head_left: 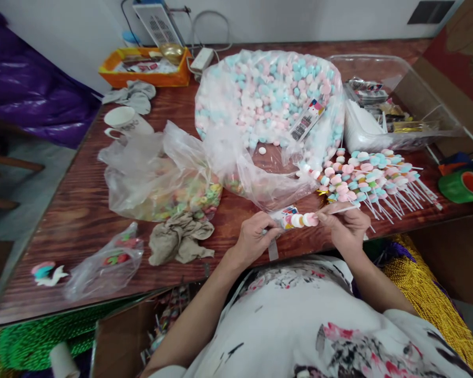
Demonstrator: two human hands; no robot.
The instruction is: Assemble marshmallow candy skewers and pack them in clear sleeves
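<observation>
My left hand (258,233) pinches a small clear printed wrapper (284,214). A skewer of pink and white marshmallow-like pieces (305,220) has its far end at the wrapper's mouth; how far inside it reaches I cannot tell. My right hand (347,228) grips this skewer near its pink end, and its white stick (345,208) points right. Just beyond that hand lies a heap of similar pink, white and blue skewers (372,176), sticks toward the front right. Behind both hands sits a large clear bag (268,94) of loose pastel pieces, with a printed wrapper on it.
Left of my hands are a crumpled brown cloth (179,239), a bag of small colourful pieces (161,184), and a mug (128,122). A clear plastic bin (394,139) with wrappers stands back right, green tape (453,186) near the right edge. An orange tray (145,79) is at the back.
</observation>
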